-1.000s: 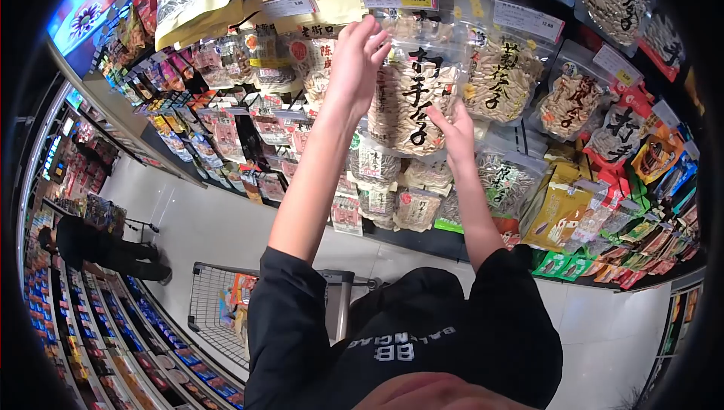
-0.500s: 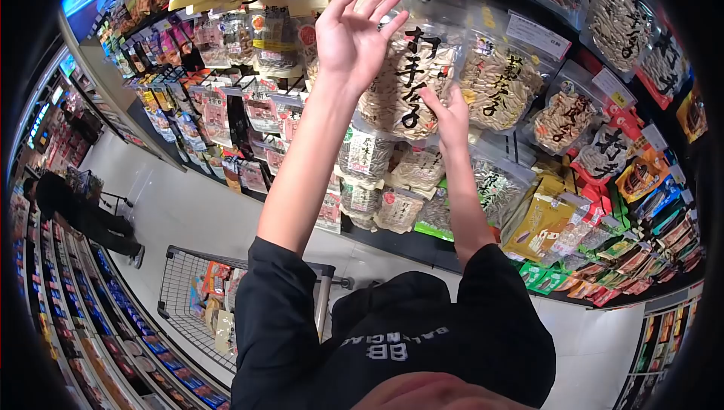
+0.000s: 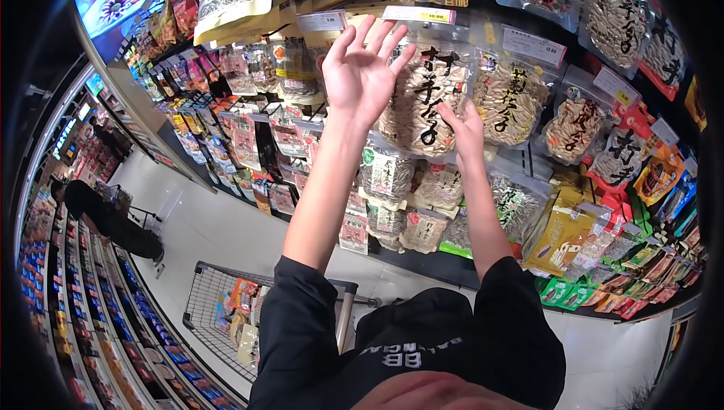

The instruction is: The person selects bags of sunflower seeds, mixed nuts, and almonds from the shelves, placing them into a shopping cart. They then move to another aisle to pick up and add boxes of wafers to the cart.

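Large packet, one: clear plastic, black characters, filled with pale, elongated seeds; upright, upper middle of the display rack, beneath a price label. Hook hold: cannot tell.

Right hand: fingers grasping the packet's lower right edge, thumb on front, the rest partly hidden.

Left hand: released, fingers spread, palm in view, beside the packet's left edge; contact cannot be told.

Step in hand, as judged: steadying or handling the packet at the rack; any lift would call for support at the base and a free top edge.

Adjacent: neighbouring seed packet, right; small packets, below, near the rack's bottom edge.

Shopping cart, wire, left of the body: assorted packages, orange-red and beige among them.
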Motion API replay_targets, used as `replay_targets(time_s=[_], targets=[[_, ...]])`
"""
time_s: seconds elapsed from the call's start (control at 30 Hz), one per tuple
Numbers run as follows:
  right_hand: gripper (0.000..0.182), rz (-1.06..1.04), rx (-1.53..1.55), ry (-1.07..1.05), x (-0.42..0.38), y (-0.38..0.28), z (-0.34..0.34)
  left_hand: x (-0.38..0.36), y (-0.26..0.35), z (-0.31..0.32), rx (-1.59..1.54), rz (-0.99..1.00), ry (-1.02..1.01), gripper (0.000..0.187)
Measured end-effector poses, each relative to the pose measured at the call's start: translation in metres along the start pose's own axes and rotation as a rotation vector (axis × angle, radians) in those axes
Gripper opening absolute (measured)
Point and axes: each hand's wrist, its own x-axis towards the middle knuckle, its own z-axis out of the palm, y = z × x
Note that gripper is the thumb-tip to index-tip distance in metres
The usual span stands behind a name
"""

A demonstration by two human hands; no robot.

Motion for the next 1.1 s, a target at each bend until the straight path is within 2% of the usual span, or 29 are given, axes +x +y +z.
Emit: replay_targets(time_s=[0.27,0.4,0.5,0.57,0.6,0.67,0.77,0.83,0.87,0.9,0.93,1.0,1.03,1.07,1.1], targets=[[0.041,-0.007,-0.026,0.033,0.014,0.018,-0.003,-0.011,-0.004,-0.003,-0.013,-0.023,0.032,0.063],[0.050,-0.088,-0.173,0.074,0.039,0.049,-0.011,-0.030,-0.011,-0.026,-0.009,-0.072,0.078,0.063],[0.064,-0.085,-0.245,0.073,0.064,0.078,-0.031,-0.058,-0.016,-0.051,0.036,-0.141,0.170,0.057],[0.069,-0.031,-0.432,0.186,0.065,0.071,-0.028,-0.084,-0.020,-0.083,0.041,-0.210,0.215,0.049],[0.072,0.006,-0.290,0.044,0.061,0.059,-0.030,-0.102,-0.022,-0.098,0.061,-0.249,0.217,0.047],[0.076,0.011,-0.315,0.026,0.061,0.057,-0.030,-0.145,-0.030,-0.115,0.205,-0.289,0.333,0.042],[0.082,-0.081,-0.556,0.152,0.061,0.080,-0.043,-0.230,-0.045,-0.141,0.329,-0.457,0.491,0.030],[0.089,-0.112,-0.726,0.184,0.040,0.055,-0.029,-0.295,-0.050,-0.154,0.593,-0.590,0.603,0.029],[0.084,-0.213,-0.667,0.152,0.036,0.059,-0.036,-0.331,-0.050,-0.155,0.739,-0.670,0.636,0.028],[0.078,-0.268,-0.672,0.177,0.018,0.052,-0.026,-0.368,-0.051,-0.154,0.849,-0.597,0.661,0.025],[0.072,-0.329,-0.672,0.205,0.000,0.042,-0.019,-0.403,-0.050,-0.150,1.025,-0.608,0.766,0.022],[0.058,-0.412,-0.777,0.300,-0.035,0.038,-0.004,-0.451,-0.044,-0.126,1.233,-0.501,0.922,0.021],[0.052,-0.379,-0.618,0.253,-0.051,0.040,0.003,-0.478,-0.042,-0.120,1.513,-0.469,0.921,0.020],[0.046,-0.341,-0.461,0.214,-0.065,0.045,0.013,-0.501,-0.042,-0.114,1.490,-0.467,1.034,0.019],[0.033,-0.412,-0.380,0.104,-0.081,0.055,0.025,-0.519,-0.042,-0.108,1.466,-0.463,1.140,0.018]])
